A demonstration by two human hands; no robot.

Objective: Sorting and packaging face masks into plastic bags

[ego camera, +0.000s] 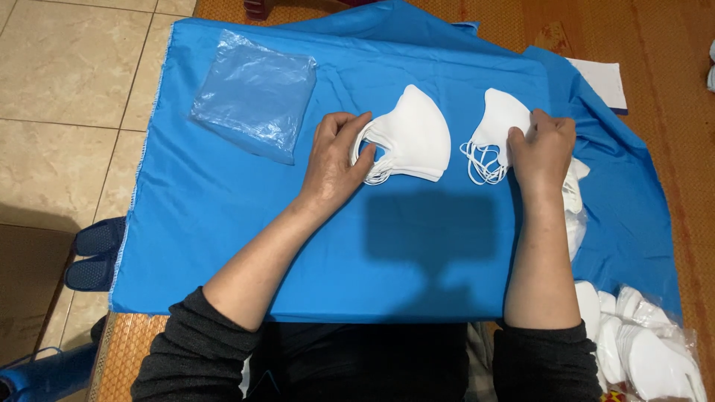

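The left hand (337,156) pinches the ear loops of a mask stack (412,138) lying just right of it; the right hand (542,145) seemingly grips a smaller stack (497,119) to its left.

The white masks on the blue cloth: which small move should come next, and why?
Probably the left hand should square its mask stack, because the ear loops stick out unevenly, while the right hand rests on a smaller pile.
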